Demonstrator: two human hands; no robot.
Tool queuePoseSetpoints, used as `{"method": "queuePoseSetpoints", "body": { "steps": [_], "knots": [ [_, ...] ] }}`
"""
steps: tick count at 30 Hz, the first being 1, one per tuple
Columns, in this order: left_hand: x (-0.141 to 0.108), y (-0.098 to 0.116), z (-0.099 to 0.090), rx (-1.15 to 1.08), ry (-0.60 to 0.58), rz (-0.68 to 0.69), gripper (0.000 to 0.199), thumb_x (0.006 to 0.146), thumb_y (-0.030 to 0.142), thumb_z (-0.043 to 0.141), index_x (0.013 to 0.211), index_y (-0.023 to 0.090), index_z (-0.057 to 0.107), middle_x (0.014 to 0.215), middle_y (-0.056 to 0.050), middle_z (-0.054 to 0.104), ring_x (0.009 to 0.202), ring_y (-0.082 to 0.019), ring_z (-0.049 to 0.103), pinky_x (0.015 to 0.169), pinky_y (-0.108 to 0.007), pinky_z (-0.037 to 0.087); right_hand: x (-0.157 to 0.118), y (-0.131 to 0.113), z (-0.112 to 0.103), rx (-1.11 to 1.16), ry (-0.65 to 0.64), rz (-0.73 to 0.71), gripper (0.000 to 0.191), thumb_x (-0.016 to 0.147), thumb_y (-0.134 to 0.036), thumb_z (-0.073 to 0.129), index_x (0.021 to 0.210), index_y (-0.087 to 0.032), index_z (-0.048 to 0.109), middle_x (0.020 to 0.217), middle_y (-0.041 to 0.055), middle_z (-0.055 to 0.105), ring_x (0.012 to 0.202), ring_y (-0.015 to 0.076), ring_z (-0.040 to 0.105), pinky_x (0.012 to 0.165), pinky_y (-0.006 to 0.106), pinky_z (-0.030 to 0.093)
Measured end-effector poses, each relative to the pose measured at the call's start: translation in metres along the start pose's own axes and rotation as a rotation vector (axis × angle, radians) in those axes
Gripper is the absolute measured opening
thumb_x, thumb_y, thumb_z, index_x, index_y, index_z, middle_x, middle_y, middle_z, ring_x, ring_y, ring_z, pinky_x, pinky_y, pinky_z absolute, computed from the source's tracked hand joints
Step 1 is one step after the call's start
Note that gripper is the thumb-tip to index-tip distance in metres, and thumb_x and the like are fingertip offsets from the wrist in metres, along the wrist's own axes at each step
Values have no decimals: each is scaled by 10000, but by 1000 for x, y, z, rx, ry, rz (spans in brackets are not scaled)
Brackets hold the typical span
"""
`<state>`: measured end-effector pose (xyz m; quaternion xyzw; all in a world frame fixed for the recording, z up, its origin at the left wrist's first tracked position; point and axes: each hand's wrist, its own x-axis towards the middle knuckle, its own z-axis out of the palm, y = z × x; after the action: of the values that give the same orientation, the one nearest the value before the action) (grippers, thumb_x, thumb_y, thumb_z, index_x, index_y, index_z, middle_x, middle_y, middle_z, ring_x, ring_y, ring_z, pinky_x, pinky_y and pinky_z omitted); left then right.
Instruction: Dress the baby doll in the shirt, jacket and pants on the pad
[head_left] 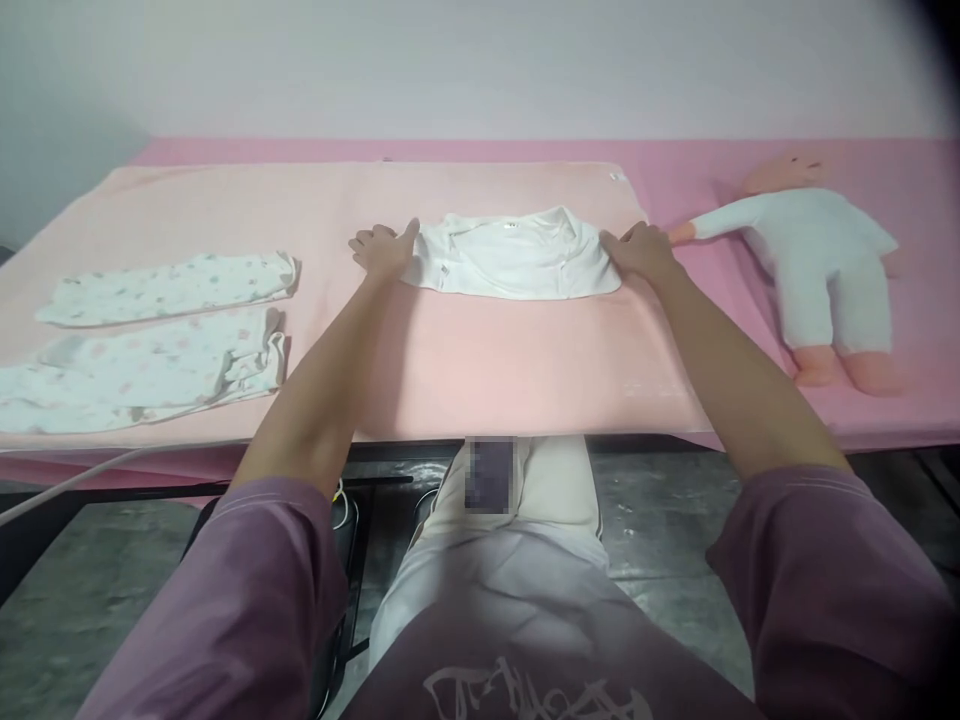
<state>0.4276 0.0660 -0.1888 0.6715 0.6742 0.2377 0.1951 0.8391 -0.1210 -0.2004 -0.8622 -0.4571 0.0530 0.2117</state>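
Observation:
A small white garment [514, 260] lies folded into a wide, low shape on the light pink mat [487, 370]. At its left edge is my left hand [384, 250], fingers spread, with the thumb against the cloth. My right hand [641, 250] is at the opposite edge; its fingers are bent and the thumb side touches the cloth, and whether it pinches the fabric is hard to tell. Just right of that hand, on the darker pink cover, lies a doll [821, 260] in white clothes, one of its hands close to my fingers.
Two folded patterned garments, an upper one [172, 288] and a lower one [150, 365], lie on the mat's left side. A pale cable [67, 487] crosses the table's front left edge. A plain wall [480, 70] stands behind the table.

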Motion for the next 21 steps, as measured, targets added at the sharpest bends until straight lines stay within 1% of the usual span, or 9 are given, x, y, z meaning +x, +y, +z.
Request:
{"method": "queuePoseSetpoints", "body": {
  "steps": [2, 3, 5, 7, 10, 14, 16, 19, 21],
  "knots": [
    [0, 4, 2, -20, 49, -44, 903, 843, 975, 608, 1318, 209, 666, 1590, -255, 539, 1558, -500, 355, 1250, -655, 267, 7, -4, 3, -7, -35, 71, 634, 1062, -676, 631, 1335, -104, 652, 1348, 310, 684, 1357, 484, 618, 1168, 649, 456],
    [-1, 5, 2, -7, 45, -45, 853, 858, 935, 636, 1305, 209, 660, 1625, -259, 504, 1563, -506, 349, 1263, -657, 257, 9, -6, 3, -12, -48, 109, 625, 1044, -687, 650, 1311, -123, 665, 1336, 299, 697, 1344, 480, 630, 1155, 629, 473],
    [-2, 2, 1, 51, 0, -12, 782, 888, 872, 653, 1283, 197, 659, 1621, -272, 512, 1582, -512, 337, 1281, -652, 244, 10, -9, 2, -3, -43, 100, 566, 1040, -704, 639, 1201, -164, 688, 1277, 272, 723, 1292, 464, 656, 1122, 605, 495],
    [-4, -4, -3, 101, -57, 42, 729, 907, 835, 653, 1253, 194, 662, 1546, -273, 594, 1572, -507, 378, 1280, -644, 256, 4, -10, -1, 18, -47, 64, 519, 1061, -726, 580, 1043, -215, 670, 1177, 221, 746, 1195, 428, 683, 1078, 577, 513],
    [-7, -18, -13, 136, -101, 95, 617, 933, 785, 658, 1168, 215, 646, 1354, -223, 724, 1485, -479, 517, 1283, -632, 269, -17, -8, -9, 11, -79, 24, 547, 1076, -761, 512, 880, -255, 585, 1020, 152, 733, 1010, 368, 687, 969, 524, 536],
    [-9, -38, -31, 228, -152, 140, 470, 960, 676, 690, 1025, 220, 599, 1149, -144, 760, 1306, -436, 655, 1293, -640, 285, -52, 3, -17, -74, -145, -43, 508, 972, -694, 704, 779, -265, 515, 876, 99, 669, 832, 318, 638, 820, 461, 517],
    [-7, -43, -36, 191, -170, 135, 380, 975, 589, 693, 983, 222, 592, 1097, -112, 751, 1192, -393, 698, 1255, -621, 370, -60, 7, -21, -15, -192, -37, 468, 936, -626, 758, 764, -259, 526, 854, 80, 655, 794, 298, 622, 767, 436, 495],
    [-6, -30, -30, -61, -73, 146, 279, 967, 473, 719, 1065, 238, 606, 1120, -84, 744, 1115, -328, 716, 1097, -501, 537, -53, -1, -26, 235, -176, 42, 377, 963, -542, 717, 786, -256, 549, 802, 46, 622, 764, 271, 603, 726, 411, 481],
    [-16, -5, -18, -239, 28, 259, 298, 998, 468, 706, 1179, 255, 603, 1167, -77, 740, 1132, -298, 710, 1008, -431, 573, -44, -24, -28, 407, -42, 37, 336, 987, -496, 675, 803, -259, 522, 789, 29, 588, 764, 254, 589, 727, 404, 494]
  ]
}}
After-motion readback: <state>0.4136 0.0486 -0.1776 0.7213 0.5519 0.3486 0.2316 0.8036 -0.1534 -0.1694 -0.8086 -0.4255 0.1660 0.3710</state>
